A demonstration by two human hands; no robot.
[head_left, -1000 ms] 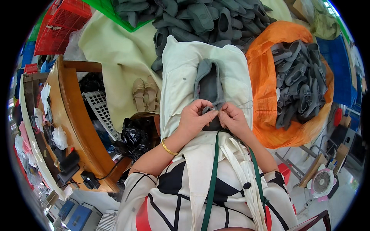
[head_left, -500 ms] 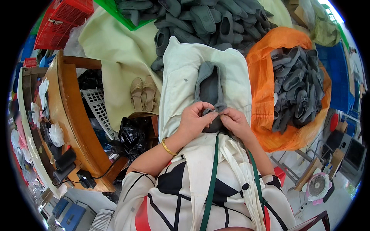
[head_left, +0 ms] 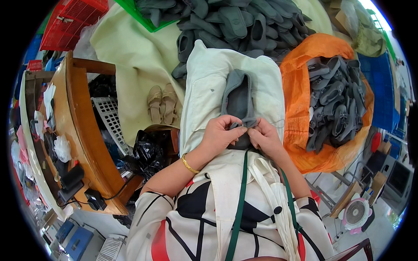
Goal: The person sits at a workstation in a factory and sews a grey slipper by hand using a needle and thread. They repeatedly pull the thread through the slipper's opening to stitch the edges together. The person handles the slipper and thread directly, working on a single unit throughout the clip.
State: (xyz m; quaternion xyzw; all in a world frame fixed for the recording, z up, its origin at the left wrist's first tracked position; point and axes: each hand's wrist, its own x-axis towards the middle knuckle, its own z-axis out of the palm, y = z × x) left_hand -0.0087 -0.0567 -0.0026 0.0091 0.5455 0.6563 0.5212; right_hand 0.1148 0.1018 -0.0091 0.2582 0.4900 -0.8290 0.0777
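A grey slip-on shoe [head_left: 237,98] lies on the white cloth-covered cushion [head_left: 202,87] on my lap, its opening upward and its toe end toward me. My left hand [head_left: 221,132] pinches a small grey fabric piece on the shoe's upper, just below the opening. Close against it, my right hand [head_left: 264,138] has its thumb and fingertips closed on the other end of that piece. A thin grey thread [head_left: 278,121] loops out beside the right hand over the cushion. Whether a needle is between the fingertips is too small to make out.
Many grey shoes [head_left: 233,21] are heaped beyond the cushion. An orange sack [head_left: 300,87] full of grey shoes stands at the right. Beige sandals [head_left: 167,100] lie on pale sheeting at the left, near a wooden desk [head_left: 87,148] and a black plastic bag [head_left: 150,148]. A fan [head_left: 357,209] stands lower right.
My fingertips have shifted slightly and the small grey piece now shows raised between them. The whole view has moved a little; the shoe stays on the cushion.
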